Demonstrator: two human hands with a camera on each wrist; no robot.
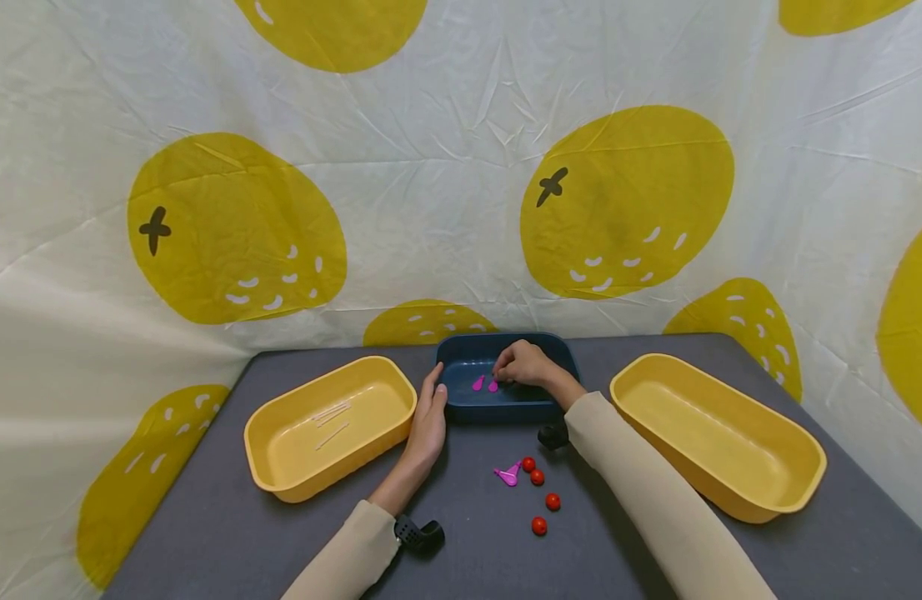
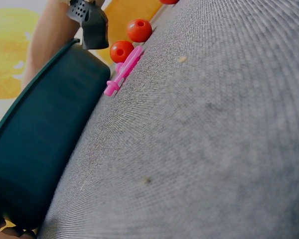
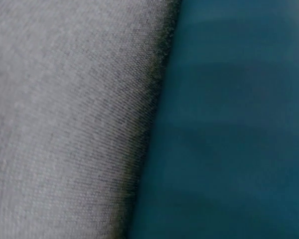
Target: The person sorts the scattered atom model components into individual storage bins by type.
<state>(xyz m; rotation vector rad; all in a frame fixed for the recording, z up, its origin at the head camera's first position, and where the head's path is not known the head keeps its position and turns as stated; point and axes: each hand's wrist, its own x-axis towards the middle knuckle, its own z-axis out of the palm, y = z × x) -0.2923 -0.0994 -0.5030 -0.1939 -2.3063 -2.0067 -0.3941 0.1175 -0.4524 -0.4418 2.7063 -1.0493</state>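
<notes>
My left hand [image 1: 428,421] lies along the left end of a dark blue tub [image 1: 509,412], fingers extended beside its wall and thumb near the front corner. Its fingertips show at the tub's far edge in the left wrist view. My right hand [image 1: 527,365] reaches into the tub, bent fingers pinching the narrow end of a small pink teardrop-shaped plastic piece [image 1: 493,387]. A similar pink piece [image 1: 478,382] lies on the tub floor just left of it. The right wrist view shows only the tub's outer wall [image 3: 229,119] and grey cloth.
On the grey table, more pink pieces [image 1: 509,474] lie in front of the tub beside several red beads [image 1: 553,502]. A yellow tub [image 1: 281,492] on the left holds a few thin sticks [image 1: 332,413]. Another yellow tub [image 1: 761,512] stands at right. A lemon-print curtain [image 1: 431,225] hangs behind.
</notes>
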